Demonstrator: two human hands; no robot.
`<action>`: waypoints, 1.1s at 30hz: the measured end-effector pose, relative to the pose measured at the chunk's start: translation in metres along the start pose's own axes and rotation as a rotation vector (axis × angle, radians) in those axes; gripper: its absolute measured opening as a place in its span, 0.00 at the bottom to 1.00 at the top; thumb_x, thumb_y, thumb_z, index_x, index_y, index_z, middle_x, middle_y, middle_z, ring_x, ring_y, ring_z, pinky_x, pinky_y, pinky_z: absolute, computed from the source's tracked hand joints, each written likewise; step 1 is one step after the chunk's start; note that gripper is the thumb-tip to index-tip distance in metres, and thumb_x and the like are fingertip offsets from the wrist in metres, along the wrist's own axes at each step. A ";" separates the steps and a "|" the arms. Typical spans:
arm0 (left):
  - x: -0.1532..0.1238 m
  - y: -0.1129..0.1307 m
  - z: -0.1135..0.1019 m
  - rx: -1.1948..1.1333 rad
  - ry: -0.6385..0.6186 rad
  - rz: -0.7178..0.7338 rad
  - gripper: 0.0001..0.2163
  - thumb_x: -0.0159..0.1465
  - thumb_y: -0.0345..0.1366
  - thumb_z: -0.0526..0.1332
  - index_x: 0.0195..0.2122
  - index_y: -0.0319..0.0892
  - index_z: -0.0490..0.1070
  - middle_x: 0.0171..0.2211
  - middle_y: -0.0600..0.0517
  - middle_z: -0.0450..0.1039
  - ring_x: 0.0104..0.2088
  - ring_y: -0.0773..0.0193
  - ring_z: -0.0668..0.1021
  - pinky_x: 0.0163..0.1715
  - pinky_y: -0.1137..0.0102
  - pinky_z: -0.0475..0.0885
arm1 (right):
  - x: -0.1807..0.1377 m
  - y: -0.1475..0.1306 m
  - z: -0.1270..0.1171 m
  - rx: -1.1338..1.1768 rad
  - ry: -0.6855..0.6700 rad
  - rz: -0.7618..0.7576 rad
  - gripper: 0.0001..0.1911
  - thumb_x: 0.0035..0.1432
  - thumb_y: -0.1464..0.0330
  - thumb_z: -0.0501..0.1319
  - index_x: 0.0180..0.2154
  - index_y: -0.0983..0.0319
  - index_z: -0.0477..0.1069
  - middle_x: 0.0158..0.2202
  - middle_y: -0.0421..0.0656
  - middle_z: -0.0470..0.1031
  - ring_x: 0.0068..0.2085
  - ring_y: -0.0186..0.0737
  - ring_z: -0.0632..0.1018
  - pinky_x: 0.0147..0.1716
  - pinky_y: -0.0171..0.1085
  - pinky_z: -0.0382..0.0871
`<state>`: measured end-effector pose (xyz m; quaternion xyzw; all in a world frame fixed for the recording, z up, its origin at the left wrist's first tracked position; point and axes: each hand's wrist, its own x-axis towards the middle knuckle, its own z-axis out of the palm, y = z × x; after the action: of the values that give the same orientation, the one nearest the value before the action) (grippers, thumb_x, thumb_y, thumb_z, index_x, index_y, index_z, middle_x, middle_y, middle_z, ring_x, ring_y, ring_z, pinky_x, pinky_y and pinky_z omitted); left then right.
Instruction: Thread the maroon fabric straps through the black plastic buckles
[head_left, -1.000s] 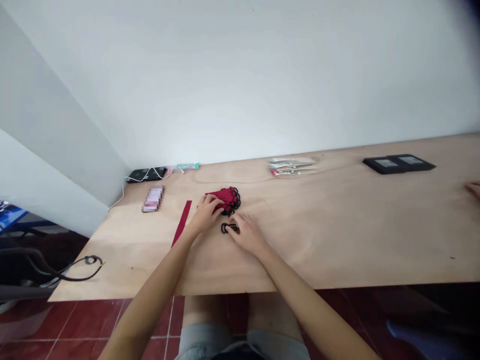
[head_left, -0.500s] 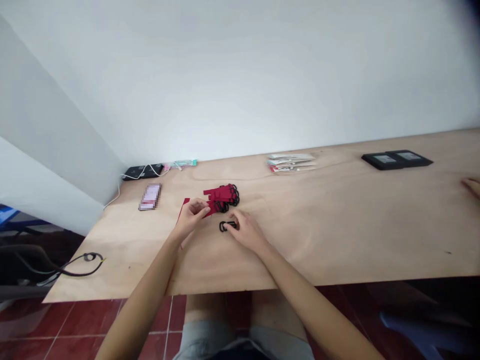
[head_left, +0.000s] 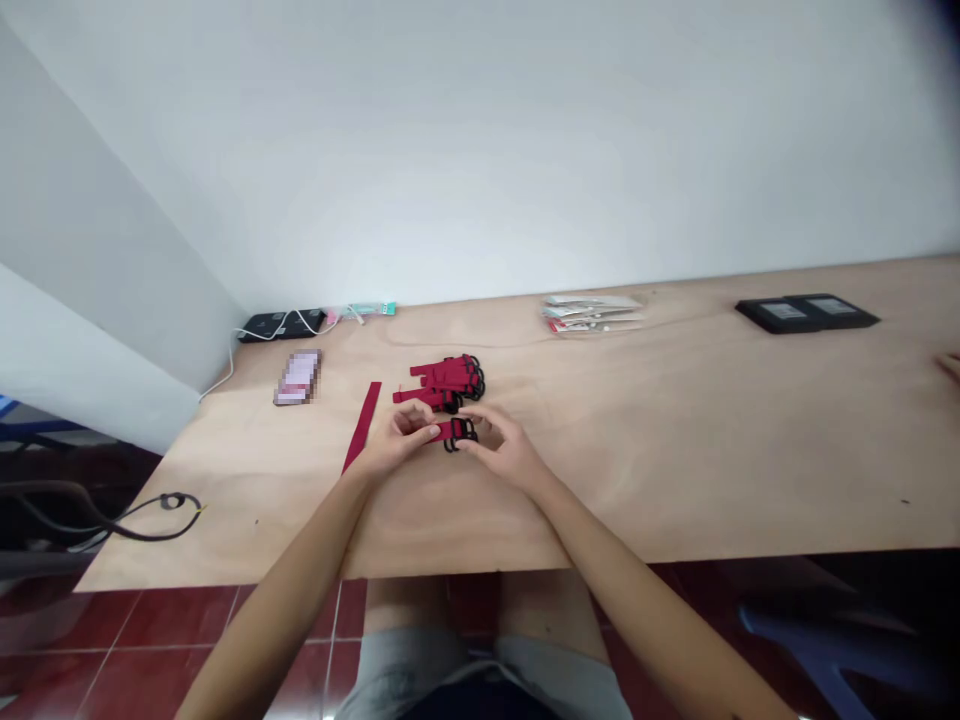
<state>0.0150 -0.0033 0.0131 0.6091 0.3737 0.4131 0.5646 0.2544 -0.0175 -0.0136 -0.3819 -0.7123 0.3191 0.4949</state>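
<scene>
My left hand pinches a short dark red strap between thumb and fingers. The strap's right end runs in among black D-shaped rings; how it passes through them is too small to tell. Around the right side of those rings, my right hand curls with thumb and fingertips against them. Just beyond my hands lies a pile of similar red straps with black rings at their right ends. One longer plain red strip lies flat to the left of my left hand.
A phone lies at the left, near black boxes with a white cable. Plastic packets and two joined black cases lie toward the wall. Black cable loops over the left edge. Part of another person's hand shows far right.
My left hand has moved right and slightly down, bringing the red strap to the black rings. My right hand stays at the rings. The plain strip is now more exposed.
</scene>
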 end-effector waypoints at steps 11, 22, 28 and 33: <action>0.002 -0.004 0.008 -0.106 -0.018 -0.045 0.16 0.63 0.46 0.75 0.40 0.42 0.73 0.33 0.53 0.75 0.28 0.68 0.75 0.29 0.73 0.70 | 0.000 -0.001 0.006 0.113 -0.030 -0.006 0.17 0.62 0.60 0.73 0.50 0.57 0.80 0.48 0.49 0.81 0.47 0.50 0.80 0.47 0.46 0.76; 0.009 -0.008 0.018 -0.265 0.057 -0.043 0.19 0.58 0.43 0.79 0.43 0.41 0.77 0.36 0.51 0.79 0.30 0.66 0.80 0.33 0.69 0.78 | 0.001 0.003 0.008 0.113 0.031 -0.002 0.15 0.61 0.64 0.74 0.49 0.56 0.80 0.49 0.48 0.81 0.51 0.51 0.81 0.51 0.48 0.76; 0.011 -0.011 0.023 -0.281 0.116 -0.039 0.17 0.55 0.43 0.80 0.36 0.40 0.77 0.31 0.51 0.81 0.28 0.64 0.82 0.32 0.69 0.78 | 0.003 0.003 0.010 0.093 0.055 -0.016 0.13 0.60 0.65 0.74 0.47 0.56 0.81 0.47 0.48 0.81 0.50 0.50 0.81 0.51 0.47 0.77; 0.010 -0.009 0.023 -0.305 0.172 -0.093 0.18 0.54 0.42 0.81 0.41 0.39 0.82 0.33 0.48 0.83 0.31 0.63 0.83 0.36 0.69 0.79 | 0.002 0.005 0.010 0.073 0.055 0.002 0.14 0.60 0.65 0.74 0.48 0.56 0.81 0.50 0.49 0.81 0.53 0.51 0.81 0.53 0.47 0.77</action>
<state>0.0405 -0.0021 0.0048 0.4610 0.3815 0.4887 0.6349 0.2458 -0.0138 -0.0191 -0.3729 -0.6860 0.3347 0.5275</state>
